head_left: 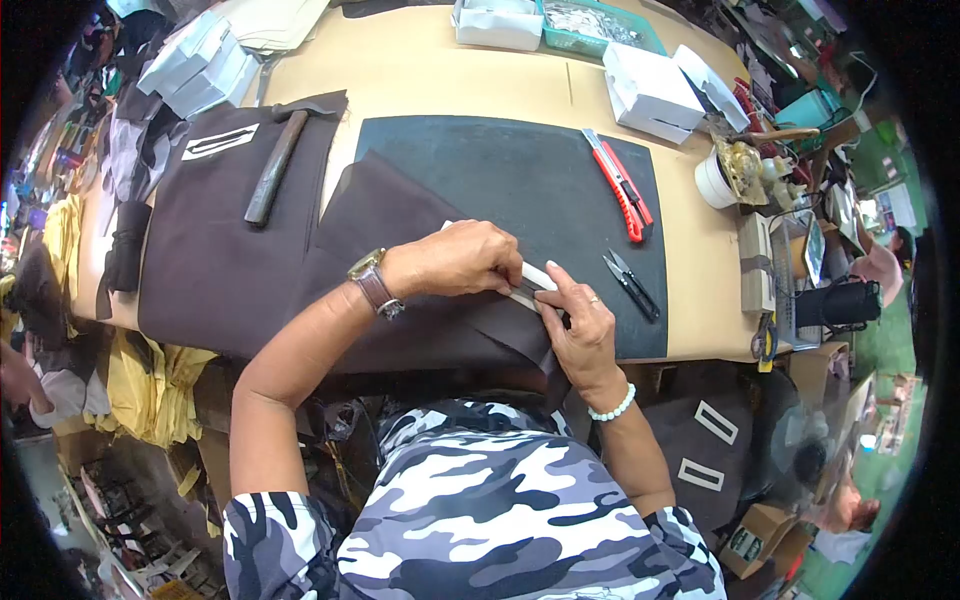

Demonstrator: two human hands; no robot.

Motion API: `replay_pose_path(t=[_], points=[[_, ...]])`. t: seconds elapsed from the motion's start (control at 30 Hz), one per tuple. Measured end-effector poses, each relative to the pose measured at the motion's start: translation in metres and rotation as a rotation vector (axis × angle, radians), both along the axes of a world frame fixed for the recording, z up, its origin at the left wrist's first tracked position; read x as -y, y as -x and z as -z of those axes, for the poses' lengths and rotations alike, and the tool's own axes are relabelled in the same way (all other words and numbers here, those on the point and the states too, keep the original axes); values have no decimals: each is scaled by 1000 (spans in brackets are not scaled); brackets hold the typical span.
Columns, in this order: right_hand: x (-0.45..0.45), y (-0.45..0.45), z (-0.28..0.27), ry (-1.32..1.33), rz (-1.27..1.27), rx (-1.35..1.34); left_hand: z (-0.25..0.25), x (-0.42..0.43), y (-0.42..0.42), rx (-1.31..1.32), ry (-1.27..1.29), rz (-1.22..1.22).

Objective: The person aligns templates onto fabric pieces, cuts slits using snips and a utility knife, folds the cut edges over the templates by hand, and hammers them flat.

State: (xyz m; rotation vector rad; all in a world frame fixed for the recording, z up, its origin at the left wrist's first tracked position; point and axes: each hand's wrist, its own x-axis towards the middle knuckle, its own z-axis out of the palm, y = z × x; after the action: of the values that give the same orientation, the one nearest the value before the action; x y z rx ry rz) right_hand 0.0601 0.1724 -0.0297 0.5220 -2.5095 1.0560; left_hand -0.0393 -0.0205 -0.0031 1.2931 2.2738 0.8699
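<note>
Dark brown fabric (390, 215) lies partly on a dark cutting mat (480, 160) and reaches the table's front edge. A white strip piece (527, 298), seemingly a narrow rectangular frame, sits on it between my hands. My left hand (465, 258), with a watch on its wrist, is closed, fingertips pinching the fabric and white piece from the left. From the right, my right hand (580, 325) holds the same piece between thumb and fingers. Right of them on the mat lie thread snips (632, 285) and a red utility knife (620, 190).
A hammer (275, 170) rests on more brown fabric (200, 240) at left. White boxes (655, 95) and a green basket (600, 25) stand at the back. A white tub (714, 182) is at right. Below the table, brown fabric (690, 430) bears two white frames.
</note>
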Motion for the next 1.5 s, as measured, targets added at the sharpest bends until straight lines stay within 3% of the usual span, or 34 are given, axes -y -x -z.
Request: replay_pose_path(t=[0.23,0.37,0.4,0.53,0.63,0.77,1.0,1.2,1.5], points=[[-15,-5,2,-205,-168,-206,12,20,-3,-120,-156,-47],[-23,-14,-6,10,-126,68,18,22,-7,-183,-210,-63],[-20,-17,-12,128,0,284,18,22,-7,-199,-203,-56],[-9,-1,-15,-146,166,295,20,22,-5,-236,-194,-27],[4,0,-9,-406,255,108,21,23,-3,-250,-199,-2],[32,14,-3,-556,271,177,18,20,-5,-252,-233,-6],[19,5,-4,-542,320,276,-1,61,11,-238,41,-70],[38,19,-5,-583,273,233,2,65,15,-198,-23,-68],[55,32,2,-543,231,232,11,75,8,-298,-51,-257]])
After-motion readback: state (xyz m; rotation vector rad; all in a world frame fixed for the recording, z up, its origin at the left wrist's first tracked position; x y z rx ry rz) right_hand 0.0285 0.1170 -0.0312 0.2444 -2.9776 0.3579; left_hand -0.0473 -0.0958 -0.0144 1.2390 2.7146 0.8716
